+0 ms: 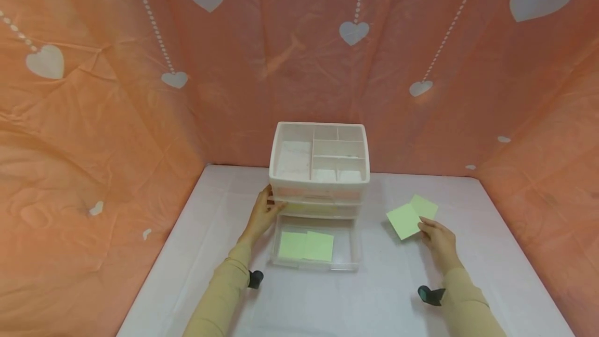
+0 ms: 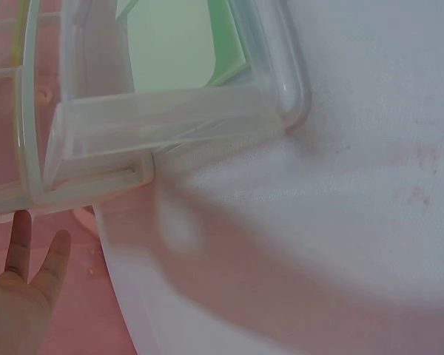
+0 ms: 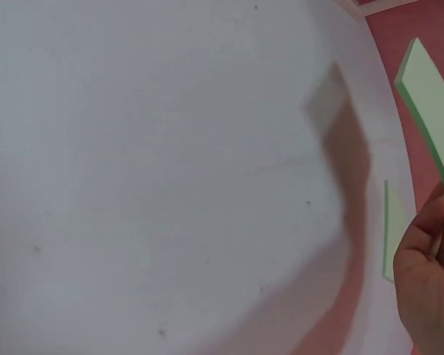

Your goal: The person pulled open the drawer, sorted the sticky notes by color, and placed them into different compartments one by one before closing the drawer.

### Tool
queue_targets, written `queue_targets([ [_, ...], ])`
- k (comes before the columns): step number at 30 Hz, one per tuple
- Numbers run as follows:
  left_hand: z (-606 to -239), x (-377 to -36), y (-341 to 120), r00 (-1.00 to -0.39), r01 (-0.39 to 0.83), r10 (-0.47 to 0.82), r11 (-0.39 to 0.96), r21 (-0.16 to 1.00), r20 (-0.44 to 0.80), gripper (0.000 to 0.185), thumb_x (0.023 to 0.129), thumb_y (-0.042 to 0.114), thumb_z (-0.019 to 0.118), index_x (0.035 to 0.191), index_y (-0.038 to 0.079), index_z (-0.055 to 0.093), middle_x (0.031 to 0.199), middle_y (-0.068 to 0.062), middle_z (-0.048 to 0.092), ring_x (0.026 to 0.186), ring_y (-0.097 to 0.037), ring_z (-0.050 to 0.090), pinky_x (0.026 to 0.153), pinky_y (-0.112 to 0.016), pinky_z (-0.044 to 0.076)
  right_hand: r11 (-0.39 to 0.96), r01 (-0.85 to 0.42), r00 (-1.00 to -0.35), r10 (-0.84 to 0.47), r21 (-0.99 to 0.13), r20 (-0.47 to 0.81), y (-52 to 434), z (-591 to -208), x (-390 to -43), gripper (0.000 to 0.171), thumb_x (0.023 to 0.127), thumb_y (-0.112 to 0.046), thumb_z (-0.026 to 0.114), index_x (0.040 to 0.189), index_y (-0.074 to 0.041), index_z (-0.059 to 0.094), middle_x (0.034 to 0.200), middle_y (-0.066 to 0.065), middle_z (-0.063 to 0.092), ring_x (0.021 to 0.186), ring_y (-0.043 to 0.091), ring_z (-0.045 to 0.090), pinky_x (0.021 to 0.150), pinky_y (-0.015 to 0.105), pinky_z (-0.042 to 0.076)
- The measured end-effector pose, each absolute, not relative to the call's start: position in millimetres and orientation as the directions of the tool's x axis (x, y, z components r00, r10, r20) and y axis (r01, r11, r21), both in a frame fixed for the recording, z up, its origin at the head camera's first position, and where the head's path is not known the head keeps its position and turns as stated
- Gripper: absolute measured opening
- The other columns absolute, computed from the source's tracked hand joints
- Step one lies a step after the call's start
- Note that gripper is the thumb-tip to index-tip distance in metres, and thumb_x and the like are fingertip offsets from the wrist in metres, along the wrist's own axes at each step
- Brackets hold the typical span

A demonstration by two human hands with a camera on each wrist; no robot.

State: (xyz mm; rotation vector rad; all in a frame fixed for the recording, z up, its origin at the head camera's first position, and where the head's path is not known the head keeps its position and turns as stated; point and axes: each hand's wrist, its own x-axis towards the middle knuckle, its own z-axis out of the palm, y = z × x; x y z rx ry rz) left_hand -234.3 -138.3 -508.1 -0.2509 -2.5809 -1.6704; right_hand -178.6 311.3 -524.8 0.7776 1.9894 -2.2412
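Observation:
A white plastic drawer unit (image 1: 320, 180) stands at the back middle of the table, its bottom clear drawer (image 1: 348, 254) pulled out. Two pads of green sticky notes (image 1: 319, 246) lie side by side in that drawer. My left hand (image 1: 263, 213) is at the unit's left side, fingers spread and touching it; in the left wrist view the fingers reach along its side. Off to the right, my right hand (image 1: 439, 241) pinches a green sticky note pad (image 1: 403, 221) by its corner, raised above the table. Another green pad (image 1: 425, 207) lies on the table behind it.
The unit's top tray (image 1: 294, 157) is divided into several compartments. A middle drawer (image 1: 323, 209) with something yellow-green inside is closed above the open one. Orange cloth walls (image 1: 299, 66) with white hearts enclose the white table (image 1: 374, 300).

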Motion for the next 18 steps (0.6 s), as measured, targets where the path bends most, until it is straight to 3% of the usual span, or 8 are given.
queue_targets([
  [10,-508.4,-234.7,-138.2,-0.982,0.185,0.11,0.398,0.898,0.153,0.07,0.091,0.029,0.06,0.147,0.008,0.023,0.132,-0.017,0.04,0.112,-0.031,0.048,0.094,-0.047,0.043,-0.148,0.184,-0.973,0.109,-0.972,-0.201,302.0,-508.9,-174.9,0.022,0.089,-0.013,0.063,0.089,-0.033,0.072,0.088,-0.023,0.065,0.081,-0.006,0.06,0.077,0.009,0.049],
  [18,-509.2,-235.6,-137.4,-0.986,0.159,0.107,0.392,0.906,0.127,0.07,0.091,0.028,0.06,0.147,0.009,0.023,0.132,-0.017,0.04,0.113,-0.032,0.047,0.096,-0.048,0.042,-0.18,0.074,-0.997,-0.05,-0.981,-0.066,273.6,-496.5,-179.2,0.025,0.091,-0.004,0.058,0.095,-0.022,0.074,0.092,-0.016,0.069,0.085,-0.003,0.063,0.077,0.013,0.05],
])
